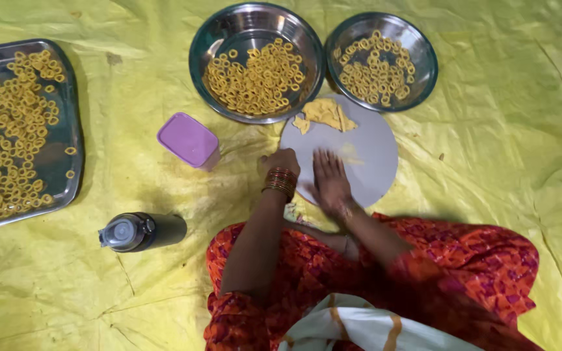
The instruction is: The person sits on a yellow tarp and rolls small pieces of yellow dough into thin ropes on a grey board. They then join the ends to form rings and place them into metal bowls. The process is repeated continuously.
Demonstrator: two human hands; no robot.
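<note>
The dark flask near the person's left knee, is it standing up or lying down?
Lying down: the dark flask rests on its side on the yellow sheet, cap end pointing left.

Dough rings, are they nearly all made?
Lots look done: dough rings fill the tray and both steel bowls. In hand now: the right hand presses flat on the round board, and the left hand rests at its edge. Left: a yellow dough lump on the board.
</note>
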